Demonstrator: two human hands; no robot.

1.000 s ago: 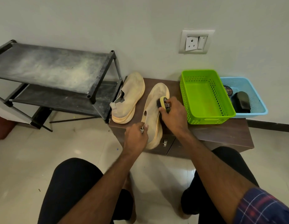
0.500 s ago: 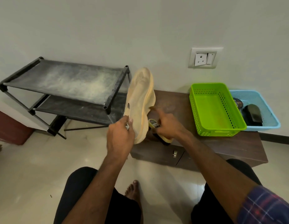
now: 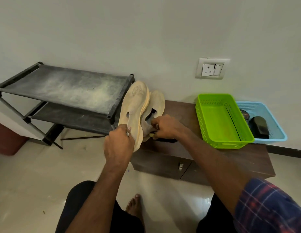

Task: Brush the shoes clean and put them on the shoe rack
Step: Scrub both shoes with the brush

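Head view, left hand (image 3: 118, 142) gripping raised shoe (image 3: 133, 111) (sole outward), right hand (image 3: 164, 126) clutching brush (image 3: 164, 140) and second shoe (image 3: 155, 105).

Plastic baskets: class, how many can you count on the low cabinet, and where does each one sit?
2. The green basket stands on the cabinet's right part; the blue basket sits directly right of it, against the wall. None appears hidden.

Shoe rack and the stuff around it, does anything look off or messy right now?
Yes. The shoe rack's top shelf is covered in a pale, dusty film, patchy against the black surface, so clean shoes would land on dirt. The wall socket also looks askew in its plate, its parts tilted rather than square. Nothing looks spilled.
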